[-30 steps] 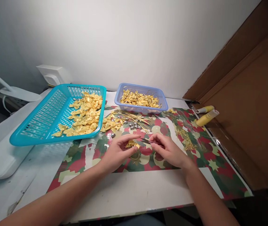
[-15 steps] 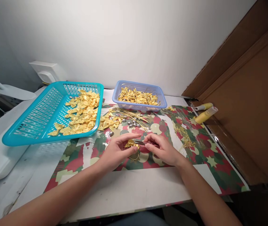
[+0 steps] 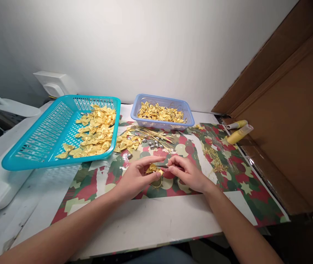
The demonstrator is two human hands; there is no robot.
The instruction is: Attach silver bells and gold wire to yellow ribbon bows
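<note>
Low over the patterned sheet, my left hand (image 3: 138, 174) pinches a yellow ribbon bow (image 3: 151, 168) between thumb and fingers. A thin gold cord loop (image 3: 157, 183) hangs below the bow. My right hand (image 3: 188, 172) is closed round a slim, pointed dark metal tool (image 3: 162, 167), its tip reaching left to the bow. Fingers hide most of the tool, so I cannot tell whether it is tweezers or small snips. Just beyond my hands lie silver bells (image 3: 155, 144), gold ties (image 3: 156, 134) and loose yellow bows (image 3: 127, 142).
A turquoise basket (image 3: 35, 134) of bows stands at left, a blue-purple basket (image 3: 159, 124) of bows with gold ties at the back. Gold cord clippings (image 3: 217, 161) lie to the right. Two yellow tubes (image 3: 239, 134) lean by the cardboard wall (image 3: 288, 110). A white lamp base (image 3: 15, 107) is far left.
The metal tool's visible end looks narrower now beside the bow. Both hands keep almost the same place; the bow remains in my left hand.
</note>
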